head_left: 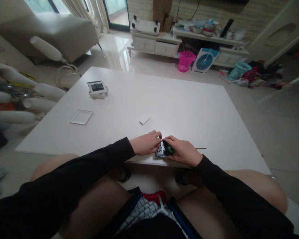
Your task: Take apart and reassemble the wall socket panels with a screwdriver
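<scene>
White bench [201, 109] spreads beyond the left grip [145, 144] and right grip [184, 151]. Between them is a small board [160, 151], the right holding its side, the left touching it, closure unclear. Probably light, stiff, fragile: best taken by its edges.

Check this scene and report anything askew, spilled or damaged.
The picture-topped piece sits askew on the white box at the left of the table, edges misaligned. Colourful items lie heaped on the floor beside the teal basket. No spill shows; fingers hide much of the circuit board.
</scene>
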`<state>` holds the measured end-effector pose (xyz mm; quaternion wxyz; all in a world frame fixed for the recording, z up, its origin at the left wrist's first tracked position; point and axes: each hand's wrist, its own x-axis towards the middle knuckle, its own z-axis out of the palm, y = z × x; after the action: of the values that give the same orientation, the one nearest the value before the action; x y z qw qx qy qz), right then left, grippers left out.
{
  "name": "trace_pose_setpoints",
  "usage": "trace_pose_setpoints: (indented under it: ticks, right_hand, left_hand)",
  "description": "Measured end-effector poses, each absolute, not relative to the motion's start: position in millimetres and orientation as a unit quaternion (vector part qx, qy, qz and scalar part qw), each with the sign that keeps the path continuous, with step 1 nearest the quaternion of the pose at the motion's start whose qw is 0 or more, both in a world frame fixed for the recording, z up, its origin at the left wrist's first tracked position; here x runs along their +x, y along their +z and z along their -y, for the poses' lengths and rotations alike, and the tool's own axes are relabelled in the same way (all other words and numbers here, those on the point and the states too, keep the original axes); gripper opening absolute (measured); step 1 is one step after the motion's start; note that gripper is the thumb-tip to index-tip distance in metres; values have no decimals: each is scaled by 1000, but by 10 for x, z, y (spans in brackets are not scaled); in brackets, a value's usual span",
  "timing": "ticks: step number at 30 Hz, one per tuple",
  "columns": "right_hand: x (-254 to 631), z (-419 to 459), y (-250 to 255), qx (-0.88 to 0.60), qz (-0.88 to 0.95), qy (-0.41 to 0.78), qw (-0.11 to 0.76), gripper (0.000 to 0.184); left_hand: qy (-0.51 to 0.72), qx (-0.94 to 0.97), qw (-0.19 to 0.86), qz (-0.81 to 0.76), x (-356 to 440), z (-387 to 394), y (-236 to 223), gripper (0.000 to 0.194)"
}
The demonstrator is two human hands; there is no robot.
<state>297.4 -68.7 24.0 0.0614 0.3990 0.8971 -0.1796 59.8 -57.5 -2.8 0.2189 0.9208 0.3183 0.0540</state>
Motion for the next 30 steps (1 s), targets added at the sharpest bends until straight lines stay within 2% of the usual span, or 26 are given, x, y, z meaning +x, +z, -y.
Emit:
trace_pose_setpoints:
  ticks: [9, 16, 26, 30]
  right_hand:
    - [2940, 715, 191, 392, -900, -181, 54, 62]
    - [2928, 711, 228, 398, -897, -182, 66, 63]
    - [2892, 724, 286, 407, -895, -158, 88, 64]
    - [2898, 724, 284, 407, -894, -165, 87, 64]
  left_hand:
    - [10, 948, 135, -289, 633, 573, 34, 13]
    - [-2, 963, 56, -264, 644, 572, 7, 11]
    - [-19, 966, 5, -259, 687, 634, 6, 14]
    - [-16, 964, 17, -264, 688, 635, 1, 14]
